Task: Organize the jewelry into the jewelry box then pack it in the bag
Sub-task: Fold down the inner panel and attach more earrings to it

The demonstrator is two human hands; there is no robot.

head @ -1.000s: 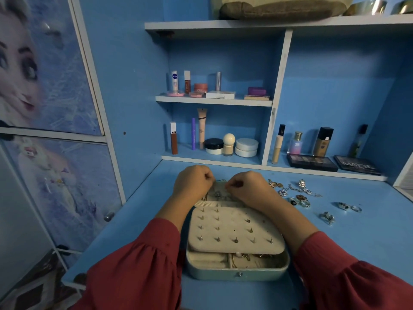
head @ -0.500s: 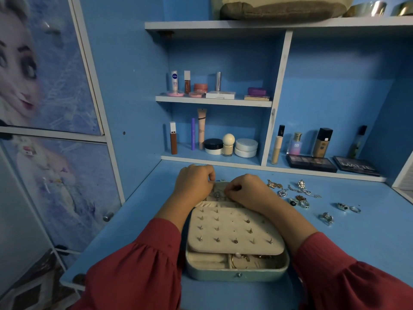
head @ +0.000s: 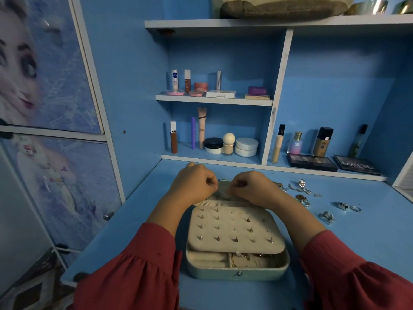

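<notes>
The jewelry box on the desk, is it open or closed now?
Open. The jewelry box shows its cream earring panel and near compartments uncovered; no lid covers them.

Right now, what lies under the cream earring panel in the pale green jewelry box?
Under the cream earring panel, the pale green jewelry box shows cream ring rolls and gold pieces at its near edge; everything farther back is covered.

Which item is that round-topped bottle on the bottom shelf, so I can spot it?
Find the lower left shelf behind the hands. The bottle stands between a black-lidded jar and stacked white jars. Only it has a cream ball cap.
</notes>
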